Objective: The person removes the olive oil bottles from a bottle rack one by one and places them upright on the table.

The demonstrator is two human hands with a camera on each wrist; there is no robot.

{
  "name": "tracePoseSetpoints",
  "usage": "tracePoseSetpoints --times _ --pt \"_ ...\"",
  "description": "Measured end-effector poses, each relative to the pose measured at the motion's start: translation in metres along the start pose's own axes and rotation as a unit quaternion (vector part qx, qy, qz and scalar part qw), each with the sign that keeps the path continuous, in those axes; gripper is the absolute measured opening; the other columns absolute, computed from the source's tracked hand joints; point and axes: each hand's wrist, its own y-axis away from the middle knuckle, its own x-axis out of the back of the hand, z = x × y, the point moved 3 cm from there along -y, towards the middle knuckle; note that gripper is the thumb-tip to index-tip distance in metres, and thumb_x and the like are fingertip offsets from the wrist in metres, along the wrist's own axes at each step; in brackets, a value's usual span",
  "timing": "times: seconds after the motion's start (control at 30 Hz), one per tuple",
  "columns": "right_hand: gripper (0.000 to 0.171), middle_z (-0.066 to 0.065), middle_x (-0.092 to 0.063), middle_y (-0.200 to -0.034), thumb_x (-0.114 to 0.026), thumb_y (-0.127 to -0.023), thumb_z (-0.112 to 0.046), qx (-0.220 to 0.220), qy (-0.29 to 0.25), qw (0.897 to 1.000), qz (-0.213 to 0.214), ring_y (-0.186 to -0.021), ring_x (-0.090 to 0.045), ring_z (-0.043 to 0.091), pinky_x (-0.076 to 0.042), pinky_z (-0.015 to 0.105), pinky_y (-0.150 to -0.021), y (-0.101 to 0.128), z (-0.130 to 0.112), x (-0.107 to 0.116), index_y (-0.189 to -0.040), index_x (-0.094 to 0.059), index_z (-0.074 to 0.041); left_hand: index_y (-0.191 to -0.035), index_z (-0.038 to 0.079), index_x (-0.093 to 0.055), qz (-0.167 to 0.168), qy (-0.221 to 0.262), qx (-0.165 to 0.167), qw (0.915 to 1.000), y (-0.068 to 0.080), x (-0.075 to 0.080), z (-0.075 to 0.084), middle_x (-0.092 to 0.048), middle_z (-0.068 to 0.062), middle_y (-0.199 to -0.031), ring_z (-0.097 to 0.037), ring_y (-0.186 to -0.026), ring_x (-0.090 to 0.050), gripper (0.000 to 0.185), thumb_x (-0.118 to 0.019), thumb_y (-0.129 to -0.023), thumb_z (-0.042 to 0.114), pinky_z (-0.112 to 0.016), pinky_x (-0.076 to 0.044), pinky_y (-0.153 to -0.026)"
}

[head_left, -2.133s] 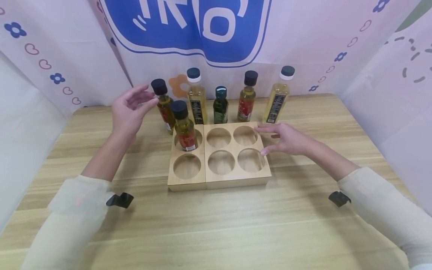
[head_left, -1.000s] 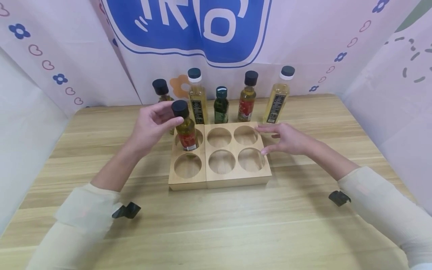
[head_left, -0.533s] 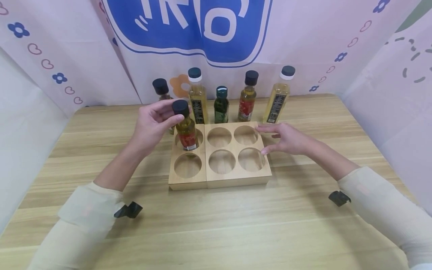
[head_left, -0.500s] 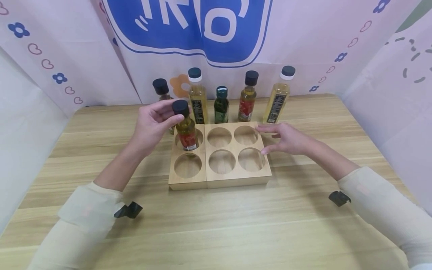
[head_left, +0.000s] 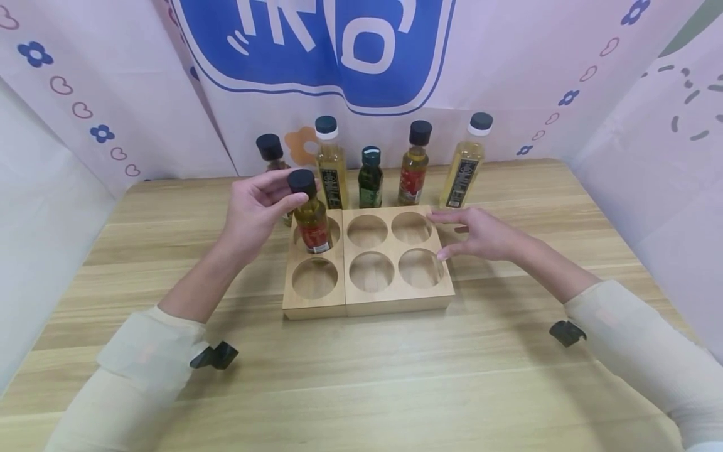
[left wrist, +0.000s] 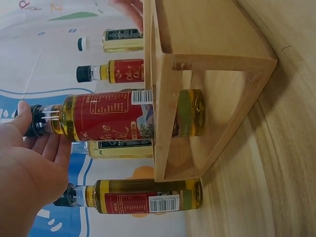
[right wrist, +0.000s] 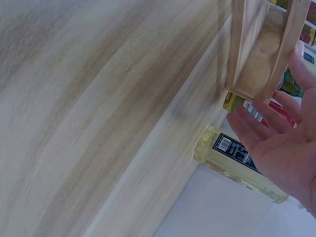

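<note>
From the left, my left hand (head_left: 257,210) has its fingers (head_left: 285,202) curled around the black cap of the red-label bottle (head_left: 312,221), thumb on the near side and fingertips on the far side; the left wrist view shows the same pinch at the cap (left wrist: 35,120). The bottle stands upright, its long axis vertical, with its base seated in the back-left hole of the wooden rack (head_left: 369,301). In the left wrist view its bottom (left wrist: 190,112) sits below the rack's top board, so it is in the hole rather than above it. The cap lies directly at my left fingers, and this hand is far nearer to it than the other. The front-left hole (head_left: 314,278) just ahead of the bottle is vacant, as are the four holes to its right.

Behind the rack a row of bottles stands on the table (head_left: 361,376): a second red-label bottle (head_left: 271,157) partly hidden by my left hand, a tall yellow one (head_left: 330,169), a small green one (head_left: 370,179), another red-label one (head_left: 414,166) and a tall pale one (head_left: 465,164).

At the right, my right hand (head_left: 486,233) lies with fingers straight and loosely spread against the rack's right edge, holding nothing.
</note>
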Motion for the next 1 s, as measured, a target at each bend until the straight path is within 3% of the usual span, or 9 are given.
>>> tracePoseSetpoints --times 0.33,0.57,0.77,1.0 --pt "0.078 0.026 -0.040 -0.157 -0.087 -0.084 -0.022 0.003 0.005 1.000 0.003 -0.145 -0.038 0.046 -0.041 0.056 -0.112 0.000 0.001 -0.001 -0.149 -0.051 0.003 -0.116 0.006 -0.076 0.014 -0.001 -0.013 0.9998 0.002 -0.001 -0.001 -0.079 0.006 -0.103 -0.010 -0.096 -0.075 0.033 -0.071 -0.091 -0.015 -0.024 -0.057 -0.090" --pt "0.078 0.028 -0.039 -0.157 -0.087 -0.085 -0.019 0.004 -0.002 1.000 0.001 -0.145 -0.037 0.047 -0.043 0.057 -0.109 0.000 0.000 -0.001 -0.149 -0.050 0.005 -0.116 0.005 -0.075 0.030 -0.004 -0.040 0.9988 0.001 -0.001 0.002 -0.079 0.004 -0.103 -0.011 -0.096 -0.075 0.034 -0.069 -0.091 -0.017 -0.025 -0.057 -0.090" --pt "0.077 0.028 -0.039 -0.157 -0.087 -0.085 -0.018 0.007 -0.003 1.000 0.001 -0.145 -0.038 0.047 -0.043 0.058 -0.109 0.000 0.000 -0.001 -0.149 -0.050 0.006 -0.116 0.003 -0.076 0.034 0.024 -0.069 0.9967 -0.001 -0.002 0.012 -0.079 -0.003 -0.105 -0.016 -0.098 -0.076 0.030 -0.070 -0.091 -0.015 -0.027 -0.057 -0.092" --pt "0.077 0.028 -0.040 -0.157 -0.087 -0.085 -0.018 0.010 -0.002 1.000 0.003 -0.145 -0.038 0.047 -0.044 0.058 -0.108 0.000 -0.001 0.000 -0.148 -0.050 0.006 -0.116 0.002 -0.076 0.056 0.052 -0.080 0.9938 -0.002 -0.001 0.022 -0.079 -0.006 -0.105 -0.017 -0.099 -0.076 0.032 -0.068 -0.091 -0.016 -0.029 -0.056 -0.095"
